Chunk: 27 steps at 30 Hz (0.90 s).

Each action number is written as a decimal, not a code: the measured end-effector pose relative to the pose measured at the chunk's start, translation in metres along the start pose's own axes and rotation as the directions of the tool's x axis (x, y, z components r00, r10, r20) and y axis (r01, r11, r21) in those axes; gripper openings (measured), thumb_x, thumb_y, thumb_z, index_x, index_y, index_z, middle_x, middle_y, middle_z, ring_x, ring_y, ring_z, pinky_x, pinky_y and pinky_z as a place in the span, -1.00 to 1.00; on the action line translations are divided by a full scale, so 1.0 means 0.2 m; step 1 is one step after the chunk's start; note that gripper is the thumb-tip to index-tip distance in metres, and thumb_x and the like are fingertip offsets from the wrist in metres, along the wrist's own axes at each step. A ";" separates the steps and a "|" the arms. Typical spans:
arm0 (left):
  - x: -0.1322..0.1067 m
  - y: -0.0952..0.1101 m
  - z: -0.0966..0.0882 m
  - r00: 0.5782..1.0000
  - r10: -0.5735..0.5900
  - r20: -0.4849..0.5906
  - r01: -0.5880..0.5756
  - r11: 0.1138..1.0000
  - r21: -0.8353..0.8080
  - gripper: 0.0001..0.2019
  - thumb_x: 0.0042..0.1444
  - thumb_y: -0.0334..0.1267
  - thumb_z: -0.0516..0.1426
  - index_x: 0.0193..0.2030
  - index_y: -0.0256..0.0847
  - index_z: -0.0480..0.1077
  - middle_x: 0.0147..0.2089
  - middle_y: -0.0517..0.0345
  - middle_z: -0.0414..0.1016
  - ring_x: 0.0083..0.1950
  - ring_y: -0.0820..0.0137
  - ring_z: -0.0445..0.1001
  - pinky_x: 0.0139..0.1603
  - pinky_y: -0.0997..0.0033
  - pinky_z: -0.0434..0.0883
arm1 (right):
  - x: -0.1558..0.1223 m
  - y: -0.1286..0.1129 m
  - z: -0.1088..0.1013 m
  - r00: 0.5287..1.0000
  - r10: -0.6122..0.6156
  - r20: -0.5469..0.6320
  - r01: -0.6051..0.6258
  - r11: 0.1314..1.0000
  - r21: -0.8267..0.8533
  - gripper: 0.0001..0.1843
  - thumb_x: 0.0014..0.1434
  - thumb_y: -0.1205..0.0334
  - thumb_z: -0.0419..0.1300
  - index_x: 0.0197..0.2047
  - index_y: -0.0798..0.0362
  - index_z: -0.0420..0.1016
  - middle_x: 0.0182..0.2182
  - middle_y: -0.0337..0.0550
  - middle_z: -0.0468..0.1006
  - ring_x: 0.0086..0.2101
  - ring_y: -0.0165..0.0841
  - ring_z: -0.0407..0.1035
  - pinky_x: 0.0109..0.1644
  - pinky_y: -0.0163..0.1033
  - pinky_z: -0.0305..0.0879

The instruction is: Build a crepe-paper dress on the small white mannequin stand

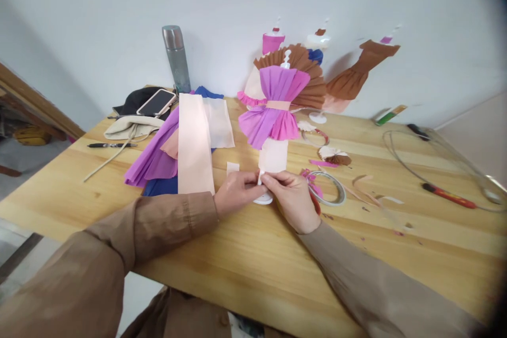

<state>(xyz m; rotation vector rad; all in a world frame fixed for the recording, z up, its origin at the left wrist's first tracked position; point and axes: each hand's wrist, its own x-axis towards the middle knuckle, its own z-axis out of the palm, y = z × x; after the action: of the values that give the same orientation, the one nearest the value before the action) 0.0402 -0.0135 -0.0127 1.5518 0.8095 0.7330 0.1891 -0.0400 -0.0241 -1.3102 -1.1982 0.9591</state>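
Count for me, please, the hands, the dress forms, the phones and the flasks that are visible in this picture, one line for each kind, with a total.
Hands: 2
Dress forms: 4
Phone: 1
Flask: 1
Total: 8

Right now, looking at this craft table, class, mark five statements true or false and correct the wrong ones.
1. The left hand and right hand come together near the white base. True.
2. The phone lies right of the tape roll. False: the phone is left of the tape roll.
3. The flask lies on its side. False: the flask stands upright.
4. The purple dress has a pale band. True.
5. The pen is on the table. True.
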 end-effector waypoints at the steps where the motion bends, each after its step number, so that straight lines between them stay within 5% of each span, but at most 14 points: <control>1: 0.00 0.00 0.00 1.000 -0.015 -0.002 0.015 1.000 0.007 -0.74 0.06 -0.14 0.17 -0.46 -0.33 0.42 -0.50 0.23 0.32 -0.40 0.49 0.27 -0.39 0.49 0.19 | 0.00 -0.01 -0.01 1.000 -0.024 -0.009 0.024 0.998 -0.054 -0.66 -0.02 -0.07 0.32 -0.46 0.07 0.63 -0.51 -0.12 0.64 -0.50 -0.31 0.44 -0.40 -0.21 0.35; 8: 0.01 -0.02 -0.01 0.997 -0.068 -0.018 0.068 0.998 -0.002 -0.64 0.04 -0.03 0.14 -0.57 -0.28 0.27 -0.56 0.29 0.11 -0.46 0.55 0.09 -0.43 0.47 0.04 | 0.01 -0.08 -0.10 0.974 -0.213 -0.082 0.153 0.877 -0.456 -0.63 0.00 0.03 0.27 -0.67 0.02 0.31 -0.68 -0.24 0.36 -0.58 -0.40 0.19 -0.42 -0.23 0.06; 14: 0.01 -0.02 0.00 0.998 -0.064 -0.026 0.066 0.996 0.061 -0.65 0.04 -0.06 0.14 -0.59 -0.26 0.22 -0.57 0.30 0.04 -0.46 0.55 0.04 -0.44 0.46 0.00 | 0.05 -0.10 -0.12 0.887 -0.452 0.092 0.294 0.401 -0.868 -0.70 0.23 0.14 0.06 -0.50 0.04 0.41 -0.50 -0.06 0.48 -0.47 -0.31 0.32 -0.36 -0.21 0.10; 17: 0.01 -0.02 0.00 0.999 -0.035 -0.018 0.037 0.993 0.111 -0.63 0.06 -0.08 0.12 -0.62 -0.25 0.16 -0.58 0.31 -0.01 -0.47 0.56 0.02 -0.46 0.45 -0.03 | 0.06 -0.10 -0.12 0.880 -0.450 0.153 0.301 0.278 -0.912 -0.66 0.25 0.25 0.01 -0.54 0.04 0.38 -0.53 -0.07 0.46 -0.49 -0.32 0.29 -0.39 -0.21 0.04; 22: 0.01 -0.02 0.00 1.000 -0.009 -0.021 0.012 0.991 0.136 -0.64 0.07 -0.12 0.12 -0.63 -0.25 0.16 -0.58 0.30 -0.01 -0.47 0.55 0.02 -0.46 0.45 -0.02 | 0.05 -0.08 -0.10 0.866 -0.462 0.191 0.343 0.271 -0.900 -0.63 0.25 0.31 0.00 -0.59 0.04 0.36 -0.58 -0.10 0.42 -0.53 -0.35 0.26 -0.41 -0.22 0.02; 27: 0.01 -0.03 0.00 1.000 -0.001 0.008 0.001 0.996 0.094 -0.68 0.05 -0.12 0.12 -0.60 -0.28 0.24 -0.56 0.27 0.07 -0.44 0.54 0.06 -0.44 0.46 0.01 | 0.05 -0.05 -0.07 0.783 -0.589 0.201 0.463 0.337 -0.820 -0.65 0.18 0.36 0.04 -0.63 0.03 0.31 -0.63 -0.18 0.36 -0.56 -0.40 0.19 -0.43 -0.25 0.01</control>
<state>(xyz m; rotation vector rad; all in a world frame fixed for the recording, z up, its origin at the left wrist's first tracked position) 0.0411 -0.0114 -0.0184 1.6375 0.8496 0.6961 0.2024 -0.0341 -0.0123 -1.4770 -1.9404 -0.3133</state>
